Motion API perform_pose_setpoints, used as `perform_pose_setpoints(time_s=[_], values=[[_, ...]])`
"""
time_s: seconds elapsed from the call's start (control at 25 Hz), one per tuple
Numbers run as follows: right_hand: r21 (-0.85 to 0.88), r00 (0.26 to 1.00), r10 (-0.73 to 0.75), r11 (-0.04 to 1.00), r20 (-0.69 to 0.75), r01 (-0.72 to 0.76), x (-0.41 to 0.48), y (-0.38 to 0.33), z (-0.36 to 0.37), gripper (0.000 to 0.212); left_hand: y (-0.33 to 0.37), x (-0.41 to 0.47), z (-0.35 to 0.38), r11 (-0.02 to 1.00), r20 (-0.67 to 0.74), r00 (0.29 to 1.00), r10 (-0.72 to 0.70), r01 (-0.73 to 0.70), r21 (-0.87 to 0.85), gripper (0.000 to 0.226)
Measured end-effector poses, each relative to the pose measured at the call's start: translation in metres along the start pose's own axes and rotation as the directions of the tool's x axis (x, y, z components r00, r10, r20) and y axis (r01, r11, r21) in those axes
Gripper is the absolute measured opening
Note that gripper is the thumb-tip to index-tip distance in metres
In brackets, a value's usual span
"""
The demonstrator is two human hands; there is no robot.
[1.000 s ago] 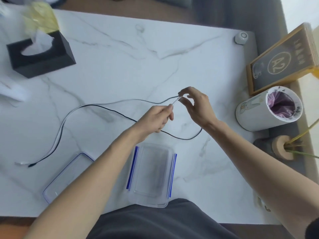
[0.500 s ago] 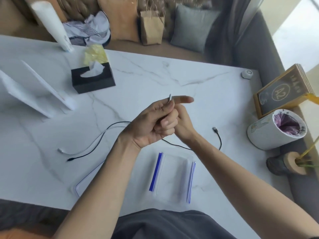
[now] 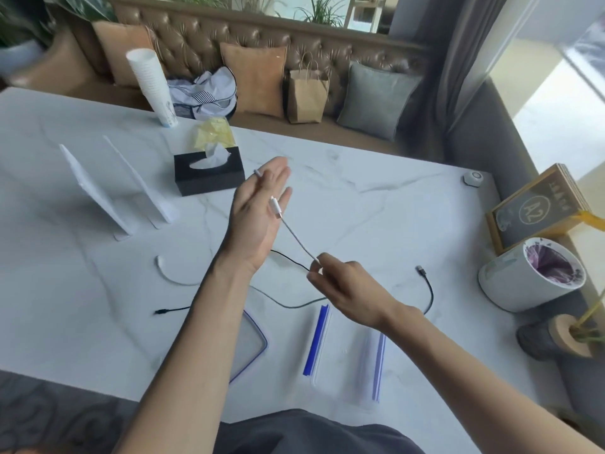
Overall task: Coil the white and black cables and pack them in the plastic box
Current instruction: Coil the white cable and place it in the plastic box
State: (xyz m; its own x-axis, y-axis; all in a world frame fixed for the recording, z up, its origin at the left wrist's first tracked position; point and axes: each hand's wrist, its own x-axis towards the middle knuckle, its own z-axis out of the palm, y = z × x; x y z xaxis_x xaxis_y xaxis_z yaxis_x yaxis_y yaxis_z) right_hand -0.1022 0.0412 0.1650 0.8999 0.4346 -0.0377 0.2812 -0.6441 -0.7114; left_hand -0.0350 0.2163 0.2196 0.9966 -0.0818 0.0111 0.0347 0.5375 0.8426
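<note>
Pinching the thin white cable [image 3: 296, 239], the right hand [image 3: 343, 286] winds it around the flat, open left hand [image 3: 258, 211]; loose loops could slip off those straight fingers.

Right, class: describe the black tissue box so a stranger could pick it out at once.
Start at the white marble table and look to its far side, near the sofa. The tissue box sits there, beyond the raised left hand. It is the only black block on the table, with a white tissue poking from its top.
</note>
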Motion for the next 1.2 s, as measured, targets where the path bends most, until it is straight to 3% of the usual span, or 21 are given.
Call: perform_pose_setpoints(time_s=[0.08, 0.16, 0.32, 0.44, 0.56, 0.76, 0.88, 0.96, 1.0, 1.12, 1.2], values=[[-0.006, 0.998, -0.023, 1.000, -0.054, 0.022, -0.005, -0.006, -0.009, 0.015, 0.004, 0.001, -0.013, 0.992, -0.058, 0.996, 0.066, -0.059, 0.110, 0.039], [0.031, 0.985, -0.022, 0.999, -0.171, 0.028, -0.008, -0.013, -0.021, 0.014, 0.010, 0.001, -0.024, 0.960, -0.023, 0.997, 0.075, -0.066, 0.272, 0.040], [0.176, 0.935, -0.026, 0.980, -0.354, 0.094, -0.001, -0.045, -0.051, 0.017, 0.025, -0.006, -0.034, 0.842, 0.174, 0.971, -0.163, 0.046, 0.537, 0.035], [0.243, 0.905, -0.102, 0.945, -0.412, 0.218, 0.011, -0.071, -0.069, 0.023, 0.037, -0.016, -0.026, 0.846, 0.314, 0.866, -0.389, 0.201, 0.493, 0.038], [0.258, 0.868, -0.156, 0.917, -0.471, 0.305, 0.025, -0.083, -0.081, 0.020, 0.047, -0.029, -0.015, 0.865, 0.501, 0.721, -0.479, 0.292, 0.407, 0.042], [0.305, 0.844, -0.196, 0.872, -0.500, 0.383, 0.045, -0.089, -0.084, 0.008, 0.048, -0.038, -0.002, 0.901, 0.703, 0.564, -0.434, 0.277, 0.334, 0.049], [0.290, 0.873, -0.168, 0.900, -0.459, 0.325, 0.052, -0.087, -0.073, 0.013, 0.042, -0.044, 0.002, 0.940, 0.805, 0.495, -0.327, 0.256, 0.224, 0.051], [0.360, 0.929, -0.094, 0.904, -0.358, 0.231, 0.051, -0.081, -0.064, 0.018, 0.038, -0.048, 0.007, 0.962, 0.820, 0.521, -0.237, 0.244, 0.124, 0.046], [0.408, 0.951, -0.062, 0.893, -0.303, 0.188, 0.049, -0.078, -0.059, 0.021, 0.038, -0.049, 0.011, 0.969, 0.801, 0.569, -0.186, 0.241, 0.053, 0.042], [0.337, 0.946, -0.058, 0.926, -0.319, 0.171, 0.044, -0.068, -0.042, 0.035, 0.042, -0.048, 0.022, 0.975, 0.604, 0.794, -0.073, 0.184, -0.124, 0.035], [0.302, 0.963, -0.045, 0.945, -0.267, 0.128, 0.040, -0.064, -0.032, 0.032, 0.042, -0.043, 0.024, 0.989, 0.435, 0.900, -0.026, 0.087, -0.122, 0.037]])
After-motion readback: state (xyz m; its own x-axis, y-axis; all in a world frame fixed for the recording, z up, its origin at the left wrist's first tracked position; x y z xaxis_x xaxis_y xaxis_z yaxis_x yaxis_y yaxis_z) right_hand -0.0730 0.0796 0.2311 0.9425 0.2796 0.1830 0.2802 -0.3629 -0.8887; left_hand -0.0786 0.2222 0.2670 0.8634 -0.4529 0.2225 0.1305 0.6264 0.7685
